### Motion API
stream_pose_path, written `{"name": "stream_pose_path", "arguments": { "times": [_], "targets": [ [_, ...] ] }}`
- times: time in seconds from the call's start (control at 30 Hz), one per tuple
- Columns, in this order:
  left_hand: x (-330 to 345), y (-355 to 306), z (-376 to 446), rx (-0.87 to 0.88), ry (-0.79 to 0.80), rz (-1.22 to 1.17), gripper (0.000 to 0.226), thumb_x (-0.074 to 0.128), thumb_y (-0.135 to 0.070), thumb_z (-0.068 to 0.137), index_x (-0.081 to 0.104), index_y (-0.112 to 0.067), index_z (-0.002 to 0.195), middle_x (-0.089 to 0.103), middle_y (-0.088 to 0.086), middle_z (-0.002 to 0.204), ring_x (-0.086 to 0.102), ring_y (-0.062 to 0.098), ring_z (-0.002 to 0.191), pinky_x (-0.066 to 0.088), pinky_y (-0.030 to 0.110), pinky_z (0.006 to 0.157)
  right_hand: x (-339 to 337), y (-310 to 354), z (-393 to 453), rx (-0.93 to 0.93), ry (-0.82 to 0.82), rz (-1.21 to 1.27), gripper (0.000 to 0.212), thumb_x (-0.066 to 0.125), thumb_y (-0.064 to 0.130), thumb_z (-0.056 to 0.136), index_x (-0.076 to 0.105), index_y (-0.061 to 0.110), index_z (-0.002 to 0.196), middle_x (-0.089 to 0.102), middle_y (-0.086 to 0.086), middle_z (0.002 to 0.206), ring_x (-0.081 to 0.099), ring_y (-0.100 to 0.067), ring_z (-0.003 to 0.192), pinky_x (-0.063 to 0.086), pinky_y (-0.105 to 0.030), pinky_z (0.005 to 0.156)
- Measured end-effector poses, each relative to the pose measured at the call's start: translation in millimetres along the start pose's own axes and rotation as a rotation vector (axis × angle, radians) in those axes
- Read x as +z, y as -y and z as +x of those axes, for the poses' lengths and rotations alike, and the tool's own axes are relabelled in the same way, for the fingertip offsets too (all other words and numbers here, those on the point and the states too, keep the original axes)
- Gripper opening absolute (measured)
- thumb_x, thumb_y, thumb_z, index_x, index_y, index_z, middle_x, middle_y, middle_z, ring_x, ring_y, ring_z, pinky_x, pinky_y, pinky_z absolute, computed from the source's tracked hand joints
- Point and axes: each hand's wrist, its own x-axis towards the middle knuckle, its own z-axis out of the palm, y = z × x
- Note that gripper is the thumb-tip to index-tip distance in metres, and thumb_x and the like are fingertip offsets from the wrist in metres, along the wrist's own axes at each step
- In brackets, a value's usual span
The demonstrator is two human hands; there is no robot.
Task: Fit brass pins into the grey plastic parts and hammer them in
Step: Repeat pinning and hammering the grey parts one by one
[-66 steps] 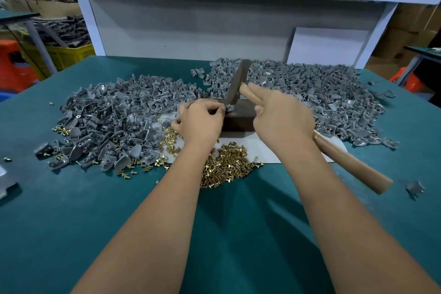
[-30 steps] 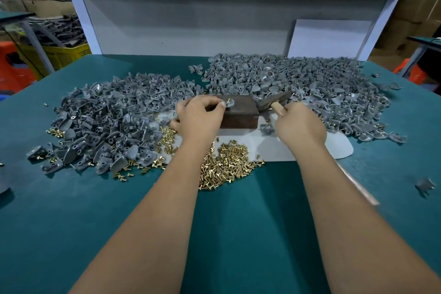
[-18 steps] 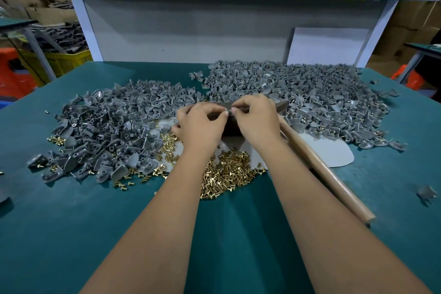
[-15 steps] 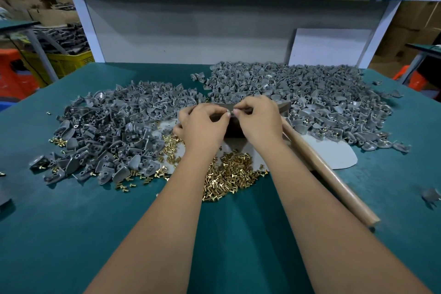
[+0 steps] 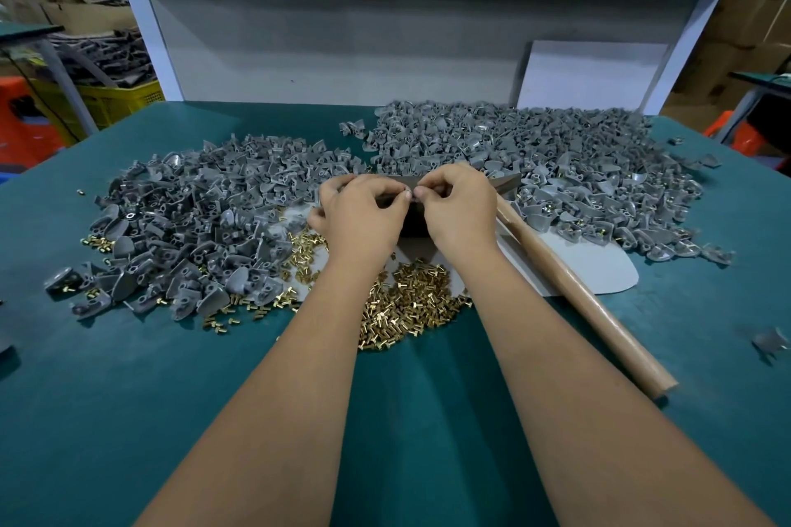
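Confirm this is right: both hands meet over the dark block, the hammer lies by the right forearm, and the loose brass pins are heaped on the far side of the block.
One detail is wrong. The head view shows the brass pins heaped on the near side of the dark block, between the forearms. The left hand and right hand do meet over it, and the hammer lies by the right forearm.

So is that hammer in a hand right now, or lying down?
Lying down. The hammer rests on the table beside the right hand, wooden handle toward the person; neither hand grips it.
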Motion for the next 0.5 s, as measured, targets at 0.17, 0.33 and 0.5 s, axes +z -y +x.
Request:
{"name": "stream_pose_path", "arguments": {
  "times": [0.17,0.33,0.5],
  "targets": [
    [0.2,-1.3,-0.4,-0.006,0.006,-0.004,0.009,0.066,-0.044,0.088,0.074,-0.039,0.090,0.066,-0.022,0.112,0.029,0.014,0.126,0.010,0.032,0.080,2.4,0.7,4.6,-0.031,0.047,-0.100,0.017,0.065,0.007,0.086,0.059,0.016,0.073,0.048,0.008,0.082,0.054,-0.022,0.096,0.045,-0.042,0.088],
    [0.3,0.3,0.8,0.019,-0.014,0.023,0.010,0.065,-0.042,0.089,0.074,-0.039,0.090,0.066,-0.022,0.111,0.029,0.014,0.129,0.013,0.037,0.090,5.2,-0.6,8.6,-0.083,0.077,-0.247,0.016,0.061,0.012,0.090,0.055,0.018,0.076,0.053,0.002,0.093,0.048,-0.023,0.103,0.039,-0.037,0.089],
    [1.5,0.5,0.6,0.065,-0.039,0.067,0.011,0.063,-0.039,0.091,0.074,-0.036,0.093,0.069,-0.019,0.110,0.033,0.013,0.135,0.013,0.047,0.106,6.9,-0.4,10.1,-0.127,0.083,-0.339,0.014,0.058,0.014,0.092,0.052,0.020,0.081,0.060,-0.005,0.104,0.048,-0.024,0.106,0.035,-0.033,0.088]
  ]
}}
